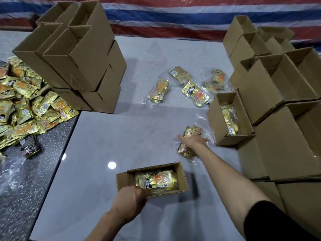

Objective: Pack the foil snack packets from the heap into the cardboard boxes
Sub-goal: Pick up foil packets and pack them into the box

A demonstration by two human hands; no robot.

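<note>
A small open cardboard box [182, 178] lies in front of me on the grey table with a bag of gold foil packets [156, 180] inside. My left hand [130, 197] grips its near left corner. My right hand [194, 138] reaches out with fingers spread and rests on a clear bag of gold packets [186, 150] lying on the table. Just right of it stands another open box [217, 119] holding packets. Several more bagged packets [195, 93] lie farther back. The loose heap of gold packets [22, 101] covers the far left.
A stack of empty cardboard boxes [78, 54] stands at the back left beside the heap. More open boxes [278, 84] crowd the right side. A dark packet [31, 145] lies on the speckled table at the left. A striped tarp [173, 18] hangs behind.
</note>
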